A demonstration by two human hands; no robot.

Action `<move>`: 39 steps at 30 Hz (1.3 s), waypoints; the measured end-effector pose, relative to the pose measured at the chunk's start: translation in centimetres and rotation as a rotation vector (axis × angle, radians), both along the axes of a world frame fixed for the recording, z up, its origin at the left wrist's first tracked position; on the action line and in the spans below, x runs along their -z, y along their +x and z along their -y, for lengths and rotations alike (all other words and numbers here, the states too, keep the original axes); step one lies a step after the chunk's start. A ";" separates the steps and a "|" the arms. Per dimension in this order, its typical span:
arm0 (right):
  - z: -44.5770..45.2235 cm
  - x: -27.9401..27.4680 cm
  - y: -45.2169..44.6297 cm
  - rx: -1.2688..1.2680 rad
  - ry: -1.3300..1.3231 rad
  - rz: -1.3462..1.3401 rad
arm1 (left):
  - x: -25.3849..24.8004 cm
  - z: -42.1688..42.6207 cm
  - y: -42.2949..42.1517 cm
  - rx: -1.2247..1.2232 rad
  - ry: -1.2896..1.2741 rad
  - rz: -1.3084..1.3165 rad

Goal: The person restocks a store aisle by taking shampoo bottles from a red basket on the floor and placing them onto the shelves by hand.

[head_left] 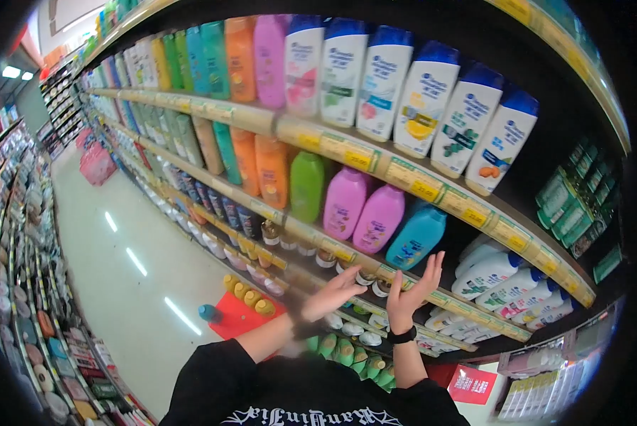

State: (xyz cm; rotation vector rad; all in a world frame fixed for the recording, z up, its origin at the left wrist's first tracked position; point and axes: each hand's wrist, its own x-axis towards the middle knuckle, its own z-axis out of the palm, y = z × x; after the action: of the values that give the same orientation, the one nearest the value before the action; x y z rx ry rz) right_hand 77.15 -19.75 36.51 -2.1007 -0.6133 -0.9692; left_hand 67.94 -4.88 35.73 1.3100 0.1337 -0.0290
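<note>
My right hand (414, 290), with a black band on its wrist, is raised just below a teal-blue shampoo bottle (416, 238) on the second shelf. Its fingers are spread, and I cannot tell whether a fingertip touches the bottle. My left hand (331, 295) is a little blurred, stretched out in front of the shelf edge with fingers apart and nothing in it. Left of the teal bottle stand two pink bottles (379, 219) and a green bottle (307, 187), upright in the same row.
White bottles with blue caps (427, 99) line the shelf above; more white bottles (487, 273) lie at right. Price-label strips (425, 188) edge the shelves. Yellow-capped bottles (264, 307) stand on a red surface (239, 319) low down. An aisle floor (112, 248) runs along the left.
</note>
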 end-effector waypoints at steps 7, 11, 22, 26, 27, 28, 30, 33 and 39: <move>-5.7 1.4 -3.4 -0.664 -0.022 0.049 | 2.5 -4.4 -5.3 -0.249 0.378 -0.030; -9.9 1.7 -6.2 -0.889 -0.085 -0.011 | 5.7 -5.5 -8.8 -0.333 0.394 -0.049; -20.3 6.5 -14.3 -1.358 -0.261 -0.137 | 11.3 -9.9 -20.5 -0.596 0.315 -0.147; -22.5 8.1 -17.3 -1.430 -0.306 -0.166 | 12.9 -10.8 -25.2 -0.742 0.358 -0.339; -23.0 8.4 -17.9 -1.439 -0.318 -0.165 | 13.9 -11.2 -26.1 -0.764 0.355 -0.361; -23.5 8.6 -18.4 -1.447 -0.329 -0.161 | 14.7 -11.8 -27.0 -0.784 0.353 -0.381; -24.3 8.7 -19.3 -1.454 -0.359 -0.180 | 15.8 -13.0 -28.7 -0.769 0.349 -0.454; -25.8 9.7 -19.9 -1.446 -0.440 -0.237 | 14.0 -14.9 -30.9 -0.772 0.266 -0.573; -29.2 13.1 -21.1 -1.402 -0.563 -0.368 | 19.0 -16.5 -33.7 -0.935 0.235 -0.580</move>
State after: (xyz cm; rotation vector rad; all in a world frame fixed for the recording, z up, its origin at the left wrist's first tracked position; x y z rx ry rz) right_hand 56.05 9.47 23.43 -1.5339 -1.8872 0.4147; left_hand 34.19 11.57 16.73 1.3311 1.2601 0.4165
